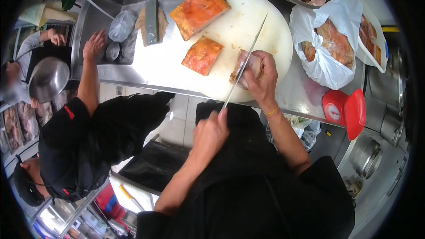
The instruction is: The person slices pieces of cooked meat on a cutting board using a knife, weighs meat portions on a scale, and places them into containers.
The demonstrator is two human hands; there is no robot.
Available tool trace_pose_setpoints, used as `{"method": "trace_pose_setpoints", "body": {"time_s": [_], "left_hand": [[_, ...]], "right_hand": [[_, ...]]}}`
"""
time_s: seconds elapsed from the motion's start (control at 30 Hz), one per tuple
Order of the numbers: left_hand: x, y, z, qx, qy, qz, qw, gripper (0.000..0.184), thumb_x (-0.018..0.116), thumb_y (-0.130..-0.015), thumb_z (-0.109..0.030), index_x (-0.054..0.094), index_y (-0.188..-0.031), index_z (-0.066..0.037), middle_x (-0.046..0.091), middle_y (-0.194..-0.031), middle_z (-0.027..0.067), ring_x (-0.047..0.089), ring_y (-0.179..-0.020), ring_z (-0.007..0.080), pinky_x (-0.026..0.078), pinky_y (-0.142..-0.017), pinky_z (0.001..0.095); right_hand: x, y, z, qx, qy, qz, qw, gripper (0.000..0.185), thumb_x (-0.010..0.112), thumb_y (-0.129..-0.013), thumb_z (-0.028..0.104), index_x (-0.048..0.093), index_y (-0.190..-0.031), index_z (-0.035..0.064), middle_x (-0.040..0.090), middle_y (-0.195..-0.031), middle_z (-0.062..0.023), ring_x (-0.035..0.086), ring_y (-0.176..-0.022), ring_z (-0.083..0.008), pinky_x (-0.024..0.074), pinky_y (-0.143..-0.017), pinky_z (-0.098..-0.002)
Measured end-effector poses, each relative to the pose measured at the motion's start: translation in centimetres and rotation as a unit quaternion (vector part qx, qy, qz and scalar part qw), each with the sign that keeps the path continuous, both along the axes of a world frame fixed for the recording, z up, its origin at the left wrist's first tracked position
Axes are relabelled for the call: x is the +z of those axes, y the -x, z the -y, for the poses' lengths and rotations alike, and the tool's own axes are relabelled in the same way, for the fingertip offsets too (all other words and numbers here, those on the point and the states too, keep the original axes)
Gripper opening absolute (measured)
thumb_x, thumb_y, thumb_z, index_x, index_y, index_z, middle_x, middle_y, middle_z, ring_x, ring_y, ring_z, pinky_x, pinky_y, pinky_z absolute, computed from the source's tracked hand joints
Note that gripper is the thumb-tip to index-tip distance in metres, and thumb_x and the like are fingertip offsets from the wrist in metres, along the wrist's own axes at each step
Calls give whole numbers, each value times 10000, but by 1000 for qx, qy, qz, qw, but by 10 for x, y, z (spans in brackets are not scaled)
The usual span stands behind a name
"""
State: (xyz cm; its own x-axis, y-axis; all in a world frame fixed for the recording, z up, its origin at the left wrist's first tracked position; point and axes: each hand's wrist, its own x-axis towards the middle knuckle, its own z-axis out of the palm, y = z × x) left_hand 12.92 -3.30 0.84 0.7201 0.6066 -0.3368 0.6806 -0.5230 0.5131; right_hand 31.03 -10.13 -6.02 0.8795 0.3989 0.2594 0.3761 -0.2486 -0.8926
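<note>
Meat [253, 65] clamped under right hand [264, 81]; left hand [209, 132] tight around knife [255, 41].

- No words, brands or numbers could be read.
- A red mark [69, 112] on the co-worker's black sleeve [79, 107] was too small to read.
- Markings on the red scale's round dial [334, 112] were also too small.
</note>
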Motion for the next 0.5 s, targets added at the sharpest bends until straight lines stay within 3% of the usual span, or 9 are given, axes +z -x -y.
{"method": "trace_pose_setpoints", "body": {"time_s": [0.13, 0.5], "left_hand": [[5, 43, 6, -6, 22, -47, 999, 459, 465, -1044, -378, 612, -793, -24, 623, -661, 298, 619, -631, 513, 506, -598, 584], [-9, -23, -9, -5, 34, 6, 999, 490, 469, -1043, -382, 646, -776, -11, 638, -688, 307, 644, -648, 494, 542, -622, 550]], "right_hand": [[-3, -1, 1, 3, 5, 33, 999, 325, 690, -794, 116, 588, -1083, 8, 621, -1034, -160, 587, -965, -347, 472, -869, -427], [-1, -1, 1, 6, 14, 5, 1000, 318, 660, -785, 106, 583, -1078, 7, 619, -1033, -168, 598, -956, -352, 480, -872, -431]]}}
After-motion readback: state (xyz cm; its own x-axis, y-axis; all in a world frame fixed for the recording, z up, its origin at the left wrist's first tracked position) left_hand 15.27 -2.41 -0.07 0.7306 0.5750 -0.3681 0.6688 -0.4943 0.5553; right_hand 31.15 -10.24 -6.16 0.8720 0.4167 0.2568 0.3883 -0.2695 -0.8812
